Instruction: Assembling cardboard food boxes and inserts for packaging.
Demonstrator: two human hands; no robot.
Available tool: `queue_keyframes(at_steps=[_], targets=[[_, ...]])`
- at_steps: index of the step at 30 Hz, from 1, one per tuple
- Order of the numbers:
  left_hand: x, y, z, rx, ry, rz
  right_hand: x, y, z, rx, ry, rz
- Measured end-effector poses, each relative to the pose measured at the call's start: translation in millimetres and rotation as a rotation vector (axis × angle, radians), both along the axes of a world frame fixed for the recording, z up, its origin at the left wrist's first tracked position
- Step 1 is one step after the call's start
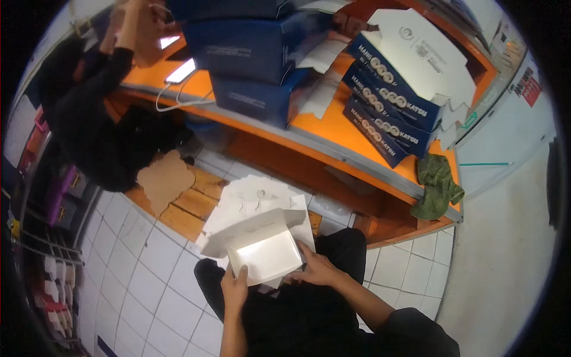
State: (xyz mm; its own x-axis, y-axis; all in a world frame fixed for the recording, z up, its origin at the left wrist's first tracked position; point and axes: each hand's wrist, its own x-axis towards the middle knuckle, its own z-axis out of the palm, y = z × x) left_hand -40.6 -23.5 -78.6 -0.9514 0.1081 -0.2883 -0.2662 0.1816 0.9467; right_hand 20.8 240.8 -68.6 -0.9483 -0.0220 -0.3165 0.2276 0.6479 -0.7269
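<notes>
Over my lap I hold a small cardboard box (pixel 267 256), white inside, its walls raised and its lid flap standing up at the far side. My left hand (pixel 235 287) grips the near left corner, thumb on the front wall. My right hand (pixel 315 269) is wrapped around the right side, fingers partly hidden under and behind it. Just beyond the box lie flat white cardboard blanks (pixel 256 189) with cut tabs and a small printed mark; the box hides part of them.
An orange counter (pixel 312 125) ahead carries stacked dark blue boxes (pixel 250 53), nested open blue cartons (pixel 386 113), a phone (pixel 181 71) on a white cable and a green cloth (pixel 437 184). A brown cardboard piece (pixel 166 181) lies on wooden slats. Another person (pixel 89 113) sits at left, handling brown cardboard.
</notes>
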Motion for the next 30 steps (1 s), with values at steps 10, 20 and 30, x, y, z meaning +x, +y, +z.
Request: queue_keyframes(at_steps=[10, 20, 30], targets=[[-2.5, 15.5, 15.8, -0.325, 0.099, -0.056, -65.6, 101.3, 274.6, 1.095, 1.257, -0.462], [3.4, 24.1, 5.7, -0.629, 0.907, -0.058, -142.3, 163.6, 334.0, 0.968, 0.729, -0.617], [-4.0, 20.9, 16.2, -0.216, 0.461, 0.089, -64.4, 51.6, 250.7, 1.255, 1.428, 0.081]])
